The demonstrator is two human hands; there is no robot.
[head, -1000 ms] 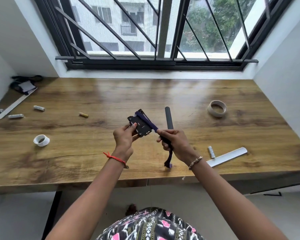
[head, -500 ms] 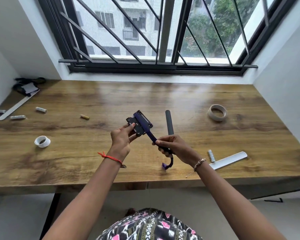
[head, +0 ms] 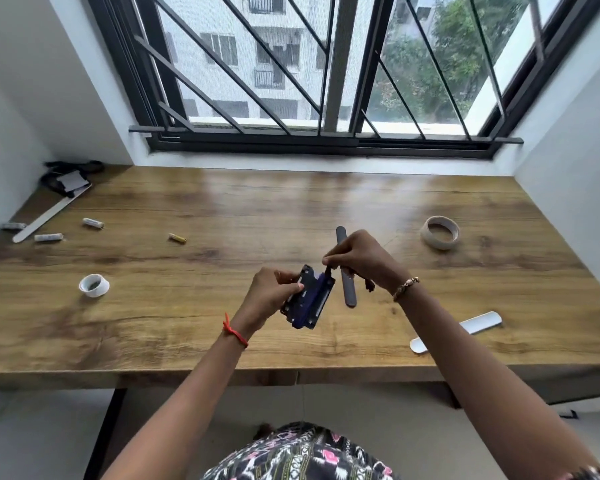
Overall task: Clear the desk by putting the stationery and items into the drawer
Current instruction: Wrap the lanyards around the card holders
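Holding the dark card holder (head: 297, 306) above the middle of the tabletop (head: 257, 209), the left hand (head: 267, 296) has its grip clamped on the holder's left edge. The right hand (head: 364, 261) has its grip pinched together on the purple strap (head: 327, 271) at the far end of the holder. Part of the strap seems to lie around the holder, and a short dark end hangs under the right wrist.

The main danger, as I judge it, is the strap. It is soft, so if the right fingers release it before the end is tucked in, the turns can come loose. A hanging strap could then catch on a drawer edge. The holder is held only by its side, so a strong pull on the strap could twist it out of the left hand. It would then fall on the tabletop or over the near edge.

Just under the right hand lies a dark grey flat stick (head: 346, 271), which the wrist or the hanging end could sweep away. Much is not yet put away: a tape roll (head: 440, 233) at far right, a white ruler (head: 456, 331) at near right, a small white roll (head: 93, 285) and small cylinders (head: 93, 222) on the left. No open drawer is in view, so I cannot tell where it is.
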